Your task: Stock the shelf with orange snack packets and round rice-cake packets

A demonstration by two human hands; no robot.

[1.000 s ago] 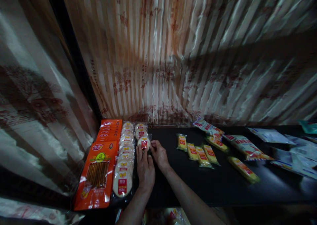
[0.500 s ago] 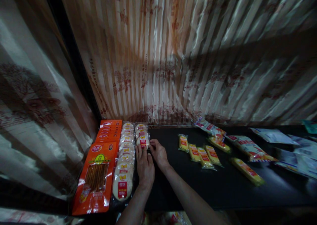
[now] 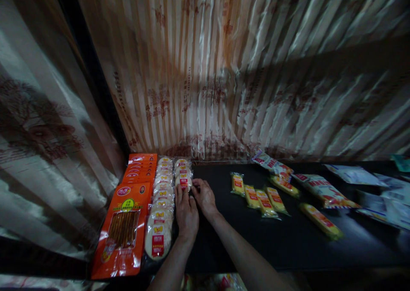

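Note:
My left hand (image 3: 187, 216) lies with its fingers stretched forward, the tips resting on the near edge of a clear pack of round white rice crackers (image 3: 183, 180). At that pack's right edge is my right hand (image 3: 205, 198), its fingers bent and pinched on the wrapper. This pack is the front one in a short overlapping row. To the left runs a longer row of the same rice cracker packs (image 3: 158, 235). Fingers partly cover the front pack's lower end.
Orange snack bags (image 3: 123, 231) overlap at the shelf's left end. Several yellow wrapped cakes (image 3: 265, 203) lie right of my hands, with red-and-white bags (image 3: 323, 191) and white-blue packets (image 3: 354, 174) farther right. A curtain (image 3: 218, 90) hangs behind the black shelf (image 3: 230, 248); a dark post (image 3: 92, 69) stands left.
The front rice cracker pack and both hands have shifted very slightly away from me and to the left. The other packets keep their places.

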